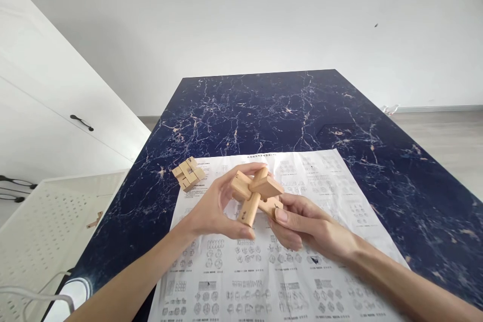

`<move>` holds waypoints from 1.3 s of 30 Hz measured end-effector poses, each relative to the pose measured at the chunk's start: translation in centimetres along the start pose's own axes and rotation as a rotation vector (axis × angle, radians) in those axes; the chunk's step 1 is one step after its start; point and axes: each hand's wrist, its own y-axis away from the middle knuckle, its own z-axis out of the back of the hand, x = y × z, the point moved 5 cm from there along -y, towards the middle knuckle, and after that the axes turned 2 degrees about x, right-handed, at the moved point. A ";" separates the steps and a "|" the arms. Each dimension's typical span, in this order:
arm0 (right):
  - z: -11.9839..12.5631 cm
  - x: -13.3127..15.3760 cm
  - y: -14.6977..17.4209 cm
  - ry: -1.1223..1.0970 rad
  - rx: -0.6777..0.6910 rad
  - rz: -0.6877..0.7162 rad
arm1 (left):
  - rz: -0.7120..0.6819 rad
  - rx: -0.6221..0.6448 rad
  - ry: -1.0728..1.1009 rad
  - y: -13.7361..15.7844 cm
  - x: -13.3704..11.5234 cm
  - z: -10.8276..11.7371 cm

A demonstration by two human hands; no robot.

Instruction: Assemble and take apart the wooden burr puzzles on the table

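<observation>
A partly interlocked wooden burr puzzle (260, 188) is held over the printed sheet, its light wooden bars crossing one another. My left hand (222, 206) grips it from the left, thumb at the lower end of a numbered bar and fingers over the top. On the other side, my right hand (305, 221) pinches the end of a notched wooden bar (272, 205) that reaches into the crossing. Whether that bar is fully seated I cannot tell. A second wooden block puzzle (188, 173), marked 3, lies at the sheet's upper left corner.
The creased instruction sheet (264, 292) with small diagrams lies on a dark blue marbled table (241, 110). To the left stand a white perforated surface (45, 216) with a small wooden piece (95, 220), a white cable (37, 292) and a white cabinet (56, 90).
</observation>
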 end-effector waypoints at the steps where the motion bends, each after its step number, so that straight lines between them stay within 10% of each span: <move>1: 0.0 0.1 0.0 0.025 0.011 0.010 | 0.007 0.037 0.001 -0.1 0.0 -0.2; 6: 0.0 0.7 0.2 0.235 -0.015 0.035 | 0.009 0.078 -0.018 -0.1 -0.5 -0.2; 13: 0.9 3.0 1.3 1.112 -0.512 0.453 | 0.000 -0.127 -0.510 0.2 -1.8 0.3; 39: 2.4 1.7 1.1 1.365 -0.206 0.335 | -0.039 0.028 -0.876 0.1 -1.1 0.0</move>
